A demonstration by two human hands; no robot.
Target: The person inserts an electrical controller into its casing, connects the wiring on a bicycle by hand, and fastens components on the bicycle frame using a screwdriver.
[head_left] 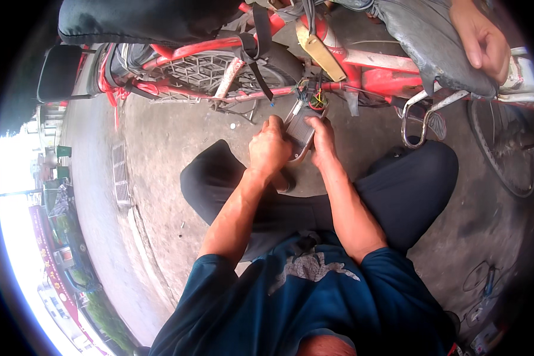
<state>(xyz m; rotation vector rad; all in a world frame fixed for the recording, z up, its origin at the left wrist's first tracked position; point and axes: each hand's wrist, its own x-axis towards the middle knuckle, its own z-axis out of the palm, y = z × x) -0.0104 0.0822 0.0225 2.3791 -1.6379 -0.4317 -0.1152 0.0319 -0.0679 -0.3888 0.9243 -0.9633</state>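
Observation:
Between my hands is a ribbed grey metal controller box (299,132), tilted, with a bundle of coloured wires (317,99) at its far end. My left hand (269,146) is closed on the box's left edge, fingers curled. On the opposite edge my right hand (323,140) grips it, thumb lying along the top. The wires run up toward the red frame (353,74) of an electric bike just beyond the box. What the fingertips do under the box is hidden.
Another person's hand (486,44) rests on the grey seat cover (424,44) at the far right. A black seat (142,21) overhangs the far left. A yellow-handled piece (323,54) hangs near the frame. A floor drain (120,174) lies left; cables and tools (488,283) lie lower right.

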